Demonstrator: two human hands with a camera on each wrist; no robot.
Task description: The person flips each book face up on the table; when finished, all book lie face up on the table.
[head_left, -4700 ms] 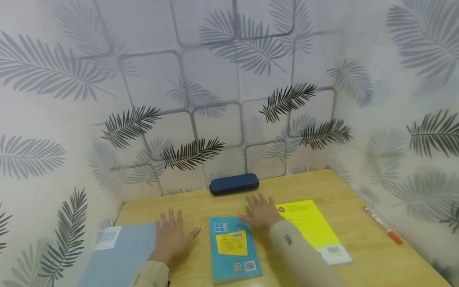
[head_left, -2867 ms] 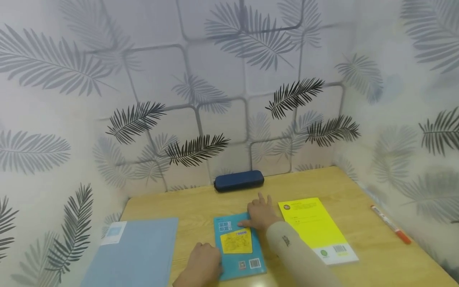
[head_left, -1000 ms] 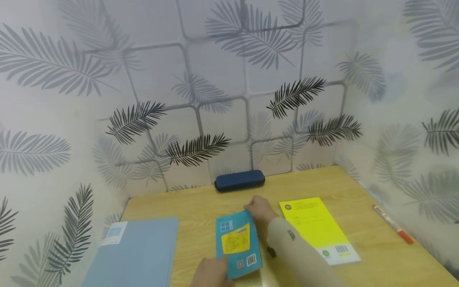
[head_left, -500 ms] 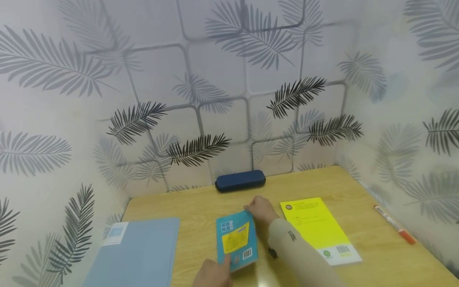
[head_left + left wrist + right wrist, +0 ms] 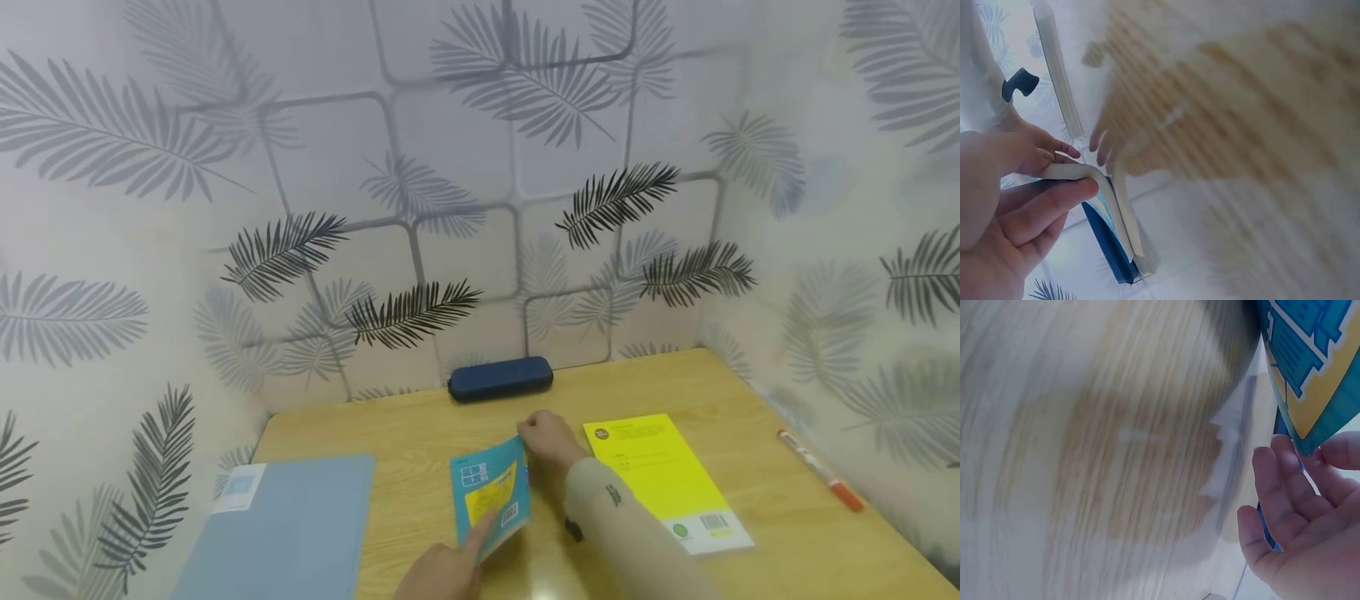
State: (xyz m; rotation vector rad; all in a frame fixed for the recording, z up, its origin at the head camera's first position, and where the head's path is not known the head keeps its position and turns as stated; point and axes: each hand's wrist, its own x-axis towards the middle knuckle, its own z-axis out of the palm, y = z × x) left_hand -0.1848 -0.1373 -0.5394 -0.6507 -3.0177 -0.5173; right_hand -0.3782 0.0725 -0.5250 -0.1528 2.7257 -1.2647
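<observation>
Left hand (image 5: 444,572), at the near end of a blue paperback workbook (image 5: 486,493): thumb over the cover, fingers beneath, pinching the edge closed between them. Right hand (image 5: 551,437) has the far right corner between thumb and forefinger, remaining fingers loosely spread and holding nothing. Workbook is mid-table, bowed, its near right part tilted clear of the table (image 5: 408,437). Risks, judged: the right pinch takes only a corner tip, so a sideways pull could free it and let the book spring flat; more squeeze from the left could crease the soft cover and pages. The right sleeve (image 5: 618,525) overlaps the yellow book (image 5: 651,471), so a swing of that arm might shift it. Materials: workbook thin, flexible, glossy; yellow book flat, slick-covered, on the right; smooth grey-blue folder (image 5: 288,525), white label, on the left; slim red-capped marker (image 5: 819,469) far right; rounded navy case (image 5: 500,379) at the far edge; table pale, wood-grained, reflective.
</observation>
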